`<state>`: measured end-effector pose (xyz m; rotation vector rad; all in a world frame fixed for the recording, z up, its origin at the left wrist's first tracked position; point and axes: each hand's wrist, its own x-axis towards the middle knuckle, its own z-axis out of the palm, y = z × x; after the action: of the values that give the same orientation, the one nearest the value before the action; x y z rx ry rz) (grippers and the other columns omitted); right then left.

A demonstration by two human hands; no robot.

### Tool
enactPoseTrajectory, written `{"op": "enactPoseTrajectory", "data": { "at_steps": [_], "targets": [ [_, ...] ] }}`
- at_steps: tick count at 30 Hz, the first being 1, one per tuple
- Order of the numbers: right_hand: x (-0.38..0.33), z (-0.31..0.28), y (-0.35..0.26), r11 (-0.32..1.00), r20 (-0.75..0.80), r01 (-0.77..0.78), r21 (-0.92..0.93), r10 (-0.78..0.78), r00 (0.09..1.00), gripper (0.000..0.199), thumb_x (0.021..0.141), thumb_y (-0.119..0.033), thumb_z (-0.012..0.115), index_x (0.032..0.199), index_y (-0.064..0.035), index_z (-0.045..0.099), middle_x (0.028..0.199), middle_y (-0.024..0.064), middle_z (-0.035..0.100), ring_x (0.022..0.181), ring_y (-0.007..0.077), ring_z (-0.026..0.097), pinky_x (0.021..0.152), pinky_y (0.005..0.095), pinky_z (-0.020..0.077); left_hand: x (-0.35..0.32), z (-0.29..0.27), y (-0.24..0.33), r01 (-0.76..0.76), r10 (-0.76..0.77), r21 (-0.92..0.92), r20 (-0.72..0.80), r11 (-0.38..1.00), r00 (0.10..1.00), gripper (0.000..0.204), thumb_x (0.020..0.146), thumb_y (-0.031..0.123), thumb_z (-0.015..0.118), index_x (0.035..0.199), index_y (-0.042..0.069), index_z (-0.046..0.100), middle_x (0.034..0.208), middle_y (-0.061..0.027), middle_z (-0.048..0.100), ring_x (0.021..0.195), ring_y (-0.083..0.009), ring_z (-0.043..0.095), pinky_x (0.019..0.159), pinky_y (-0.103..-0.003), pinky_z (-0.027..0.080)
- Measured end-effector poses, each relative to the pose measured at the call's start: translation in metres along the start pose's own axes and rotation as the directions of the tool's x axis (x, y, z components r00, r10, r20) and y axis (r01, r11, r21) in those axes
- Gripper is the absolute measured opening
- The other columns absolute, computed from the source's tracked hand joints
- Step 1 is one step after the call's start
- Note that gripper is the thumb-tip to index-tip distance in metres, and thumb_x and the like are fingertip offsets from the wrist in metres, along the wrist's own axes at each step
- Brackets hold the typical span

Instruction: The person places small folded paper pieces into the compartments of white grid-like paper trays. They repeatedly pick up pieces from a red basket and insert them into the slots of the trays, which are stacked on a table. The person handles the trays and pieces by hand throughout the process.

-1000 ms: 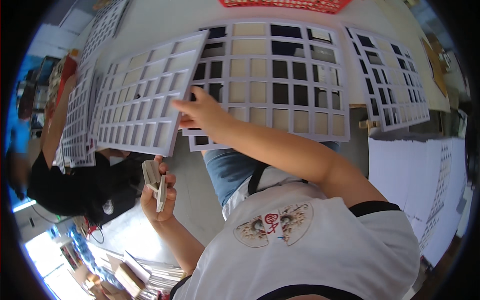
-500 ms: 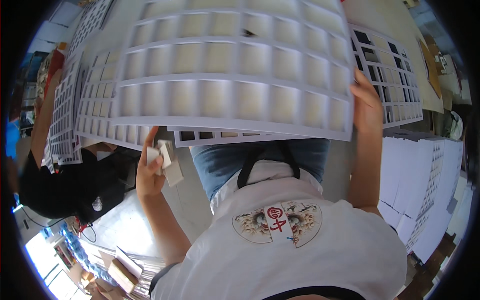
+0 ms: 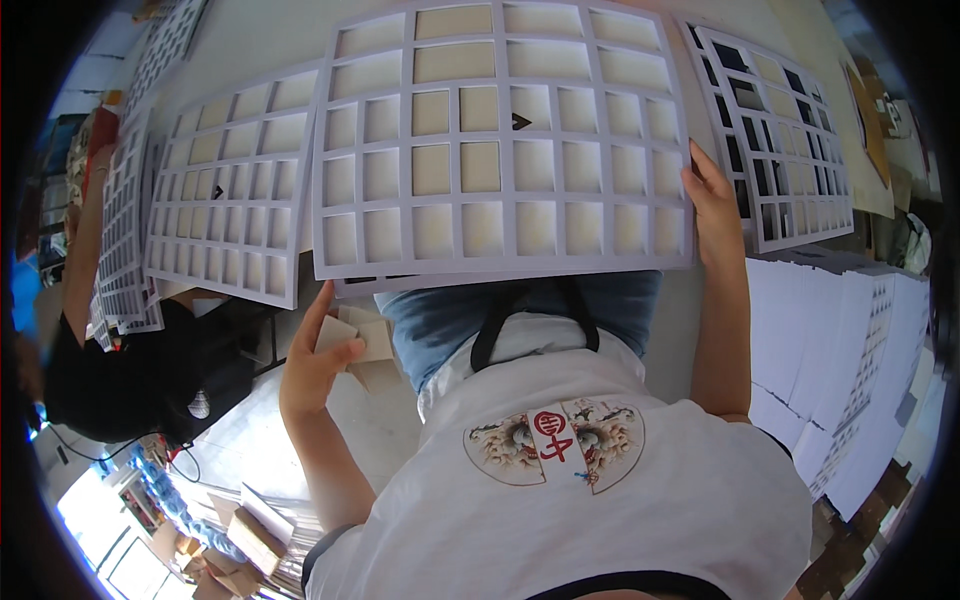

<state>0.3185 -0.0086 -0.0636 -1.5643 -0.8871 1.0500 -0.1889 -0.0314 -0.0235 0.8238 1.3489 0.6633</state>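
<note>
A white grid panel (image 3: 507, 210) with rows of rectangular compartments lies in front of me, on top of another panel whose near edge (image 3: 440, 281) shows below it. Several compartments near its middle show cream inserts (image 3: 433, 170) with dark outlines; a small black arrow-like mark (image 3: 520, 121) sits beside them. My right hand (image 3: 714, 200) grips the panel's right edge, with part of the fingers hidden. My left hand (image 3: 318, 358) is closed around several cream rectangular pieces (image 3: 376, 342), its index finger reaching up to the panel's near left corner.
To the left lies another grid panel (image 3: 230, 190), with more beyond it. At the right are grid panels (image 3: 780, 140) with dark openings. White stacked panels (image 3: 825, 350) stand below the table at right. A person in black (image 3: 130, 370) is close on the left.
The top grid panel has come down, away from my head, and its left side has shifted right, uncovering more of the left panel. My left hand has dropped slightly, still holding the cream pieces.
</note>
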Motion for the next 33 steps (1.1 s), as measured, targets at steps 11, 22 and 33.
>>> {"op": "enactPoseTrajectory", "data": {
  "at_steps": [11,22,33],
  "targets": [
    [-0.065,0.147,-0.08,0.948,0.583,0.316,-0.039,-0.235,0.778,0.027,0.09,-0.014,0.069,0.116,-0.006,0.064,0.095,0.0053,0.062,0.08,0.0136,0.059,0.069,0.0275,0.0466,0.003,0.084,0.017,-0.301,0.291,-0.228,-0.077,0.926,0.954,0.056,0.077,0.003,0.078,0.13,0.007,0.059,0.109,-0.0018,0.058,0.1,-0.0124,0.06,0.085,-0.027,0.052],
    [-0.072,0.201,-0.071,0.984,0.57,0.156,-0.089,-0.078,0.818,0.024,0.087,0.001,0.064,0.111,-0.0038,0.064,0.091,0.0085,0.062,0.08,0.0158,0.061,0.069,0.0311,0.0502,0.005,0.112,-0.002,0.009,0.09,-0.491,0.179,0.871,0.98,0.051,0.083,-0.004,0.072,0.13,0.003,0.055,0.11,-0.0083,0.068,0.103,-0.0208,0.067,0.09,-0.035,0.054],
    [-0.022,0.233,-0.059,0.641,0.691,0.644,-0.417,-0.237,0.683,0.019,0.09,0.001,0.058,0.106,0.0022,0.068,0.097,0.0132,0.062,0.089,0.0274,0.063,0.08,0.0355,0.0489,0.007,0.093,-0.025,0.104,-0.019,-0.416,0.204,0.903,0.979,0.045,0.082,-0.006,0.07,0.124,0.005,0.06,0.111,-0.0058,0.064,0.098,-0.0158,0.065,0.086,-0.031,0.054]
  ]
}}
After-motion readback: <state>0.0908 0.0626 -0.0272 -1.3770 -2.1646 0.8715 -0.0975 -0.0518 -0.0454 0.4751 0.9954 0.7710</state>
